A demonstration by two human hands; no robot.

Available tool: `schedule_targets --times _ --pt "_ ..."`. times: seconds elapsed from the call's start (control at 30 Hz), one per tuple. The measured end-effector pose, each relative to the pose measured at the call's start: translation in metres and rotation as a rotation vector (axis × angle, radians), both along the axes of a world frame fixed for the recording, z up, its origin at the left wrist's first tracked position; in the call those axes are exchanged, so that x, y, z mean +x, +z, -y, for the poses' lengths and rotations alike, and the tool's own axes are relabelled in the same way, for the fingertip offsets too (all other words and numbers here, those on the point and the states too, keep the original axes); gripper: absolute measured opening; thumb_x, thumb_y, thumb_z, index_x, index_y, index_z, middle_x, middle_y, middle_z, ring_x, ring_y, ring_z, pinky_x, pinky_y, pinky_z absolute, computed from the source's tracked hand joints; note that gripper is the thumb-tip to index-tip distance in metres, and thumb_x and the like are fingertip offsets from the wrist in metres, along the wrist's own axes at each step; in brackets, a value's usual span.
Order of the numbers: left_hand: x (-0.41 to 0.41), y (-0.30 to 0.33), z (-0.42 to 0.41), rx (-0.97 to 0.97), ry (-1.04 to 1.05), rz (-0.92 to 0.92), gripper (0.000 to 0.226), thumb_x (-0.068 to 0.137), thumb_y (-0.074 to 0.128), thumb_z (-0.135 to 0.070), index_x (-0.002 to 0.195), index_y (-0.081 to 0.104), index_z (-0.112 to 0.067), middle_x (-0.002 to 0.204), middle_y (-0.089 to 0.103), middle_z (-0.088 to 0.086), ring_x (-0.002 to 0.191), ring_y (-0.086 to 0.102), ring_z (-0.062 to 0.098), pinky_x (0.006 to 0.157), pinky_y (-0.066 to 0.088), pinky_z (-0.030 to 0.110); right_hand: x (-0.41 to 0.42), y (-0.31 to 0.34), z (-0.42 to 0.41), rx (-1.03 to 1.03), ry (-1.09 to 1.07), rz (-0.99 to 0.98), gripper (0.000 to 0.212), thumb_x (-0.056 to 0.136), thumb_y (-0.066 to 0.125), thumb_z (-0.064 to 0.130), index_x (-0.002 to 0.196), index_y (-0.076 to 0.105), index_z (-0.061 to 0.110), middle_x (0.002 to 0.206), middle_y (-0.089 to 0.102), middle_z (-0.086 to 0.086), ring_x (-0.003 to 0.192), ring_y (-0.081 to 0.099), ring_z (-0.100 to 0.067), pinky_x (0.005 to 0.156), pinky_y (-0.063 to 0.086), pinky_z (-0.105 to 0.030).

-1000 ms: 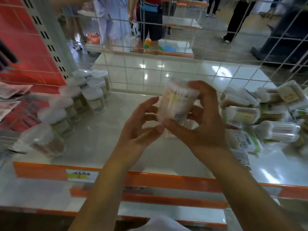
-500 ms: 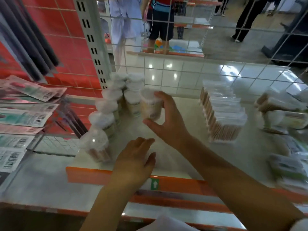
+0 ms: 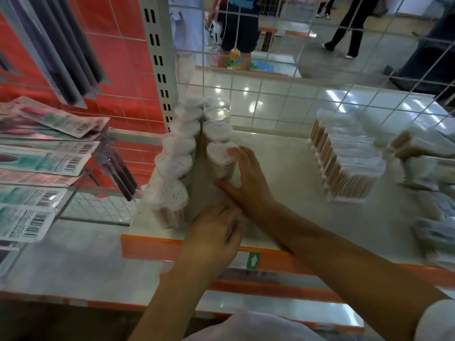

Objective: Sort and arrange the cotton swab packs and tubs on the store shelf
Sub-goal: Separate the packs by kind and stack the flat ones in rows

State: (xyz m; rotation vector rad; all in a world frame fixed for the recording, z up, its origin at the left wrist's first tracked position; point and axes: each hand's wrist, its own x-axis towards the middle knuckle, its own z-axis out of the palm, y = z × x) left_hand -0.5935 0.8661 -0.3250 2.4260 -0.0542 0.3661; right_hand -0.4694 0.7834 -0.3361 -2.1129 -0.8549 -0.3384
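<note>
Heart-shaped clear tubs of cotton swabs stand in two rows at the shelf's left end. My right hand [image 3: 243, 178] grips the front tub of the right row [image 3: 219, 156], which stands on the white shelf [image 3: 283, 173], fingers curled round its side and thumb low at its base. My left hand [image 3: 211, 232] rests flat and relaxed on the shelf near the orange front edge, holding nothing, just right of the nearest tub [image 3: 167, 203]. A row of flat swab packs [image 3: 344, 158] stands on edge at centre right. More loose packs [image 3: 423, 153] lie blurred at the far right.
A wire grid wall [image 3: 270, 94] closes the shelf's back, with people walking in the aisle beyond. A perforated upright post [image 3: 160, 65] borders the tubs on the left. Carded goods with barcodes [image 3: 44, 158] hang on hooks at far left. The orange shelf lip [image 3: 152, 247] carries a green arrow sticker.
My right hand carried the tub from mid-air in front of me to the left and set it down at the front of the right row. My left hand let go and dropped onto the shelf.
</note>
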Motion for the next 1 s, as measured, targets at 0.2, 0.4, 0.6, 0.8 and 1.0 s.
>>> schedule_targets --times 0.2,0.4,0.6,0.8,1.0 --pt "0.0019 0.0007 0.0011 -0.038 0.009 0.040 0.032 0.082 0.045 -0.028 0.091 0.069 -0.009 0.079 0.064 0.004 0.082 0.045 0.011 0.072 0.037 0.020 0.0033 -0.0012 -0.0027 -0.065 -0.055 0.077 0.058 0.078 0.052 0.045 0.128 0.030 0.025 0.115 0.051 -0.020 0.103 0.051 -0.031 0.085 0.046 -0.042" --pt "0.0033 -0.0022 -0.0004 -0.091 0.038 0.000 0.026 0.083 0.051 -0.022 0.095 0.069 -0.009 0.086 0.064 0.003 0.080 0.048 0.007 0.072 0.033 0.004 0.0066 -0.0043 -0.0061 -0.103 -0.109 0.134 0.057 0.078 0.051 0.049 0.127 0.032 0.024 0.111 0.054 -0.016 0.101 0.052 -0.032 0.086 0.033 -0.036" --pt "0.0031 0.0014 -0.0014 -0.119 0.047 -0.023 0.032 0.083 0.047 -0.027 0.100 0.068 -0.011 0.091 0.064 0.001 0.083 0.053 0.010 0.072 0.035 0.006 0.0099 -0.0067 -0.0064 -0.098 -0.110 0.169 0.056 0.083 0.050 0.047 0.129 0.040 0.015 0.110 0.056 -0.013 0.100 0.051 -0.027 0.087 0.033 -0.033" --pt "0.0020 0.0002 -0.0013 -0.106 0.054 -0.015 0.027 0.083 0.051 -0.023 0.098 0.070 -0.010 0.089 0.066 0.000 0.080 0.048 0.003 0.071 0.035 0.001 0.0112 -0.0066 -0.0079 -0.141 -0.102 0.210 0.054 0.085 0.047 0.046 0.129 0.033 0.019 0.110 0.058 -0.016 0.099 0.055 -0.030 0.085 0.040 -0.038" --pt "0.0022 -0.0020 -0.0014 -0.114 0.075 -0.007 0.020 0.081 0.055 -0.015 0.091 0.070 -0.009 0.082 0.067 0.002 0.082 0.050 0.008 0.076 0.035 0.002 0.0095 -0.0058 -0.0058 -0.150 -0.099 0.223 0.057 0.084 0.050 0.044 0.133 0.032 0.019 0.112 0.058 -0.013 0.100 0.055 -0.028 0.085 0.041 -0.040"
